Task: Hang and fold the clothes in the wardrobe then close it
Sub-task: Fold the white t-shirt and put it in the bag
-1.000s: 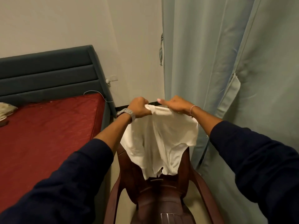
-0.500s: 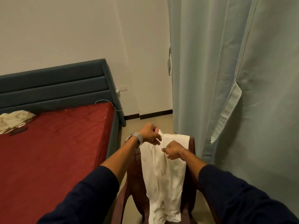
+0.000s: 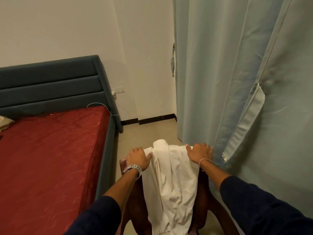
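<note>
Pressing flat-ish fingers on the chair (image 3: 123,164) top, left hand (image 3: 138,158) and right hand (image 3: 199,152) flank our shirt (image 3: 171,180), which hangs lengthwise toward us, equally near both.

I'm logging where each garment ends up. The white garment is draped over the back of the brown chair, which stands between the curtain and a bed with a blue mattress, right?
Not quite: the head view shows the mattress is red. The rest holds: the white garment hangs over the brown chair back, between bed and curtain.
</note>
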